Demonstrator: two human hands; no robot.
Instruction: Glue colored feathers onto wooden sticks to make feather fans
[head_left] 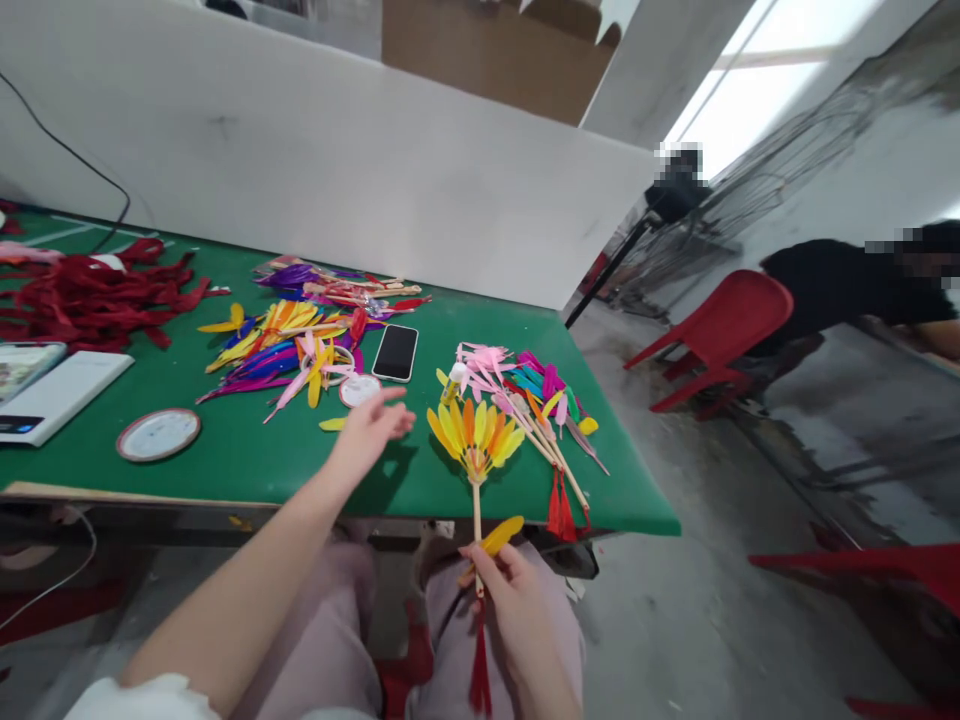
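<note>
My right hand (504,585) grips the wooden handle of a feather fan (477,440) at the table's front edge. Yellow and orange feathers spread from its top, and a red tassel (480,665) hangs below. A loose yellow feather (504,535) is also in that hand. My left hand (375,430) hovers over the table with fingers apart and nothing visible in them. Beside it are a small round white dish (360,389) and a yellow feather (333,425). Piled feathers (292,340) in yellow, blue and purple lie beyond it.
A phone (396,353) lies on the green table (255,460). Pink feathers (484,370) and sticks with red tassels (561,505) lie at right, dark red ribbons (97,295) and a round lid (158,435) at left. A person in black sits beyond a red chair (727,320).
</note>
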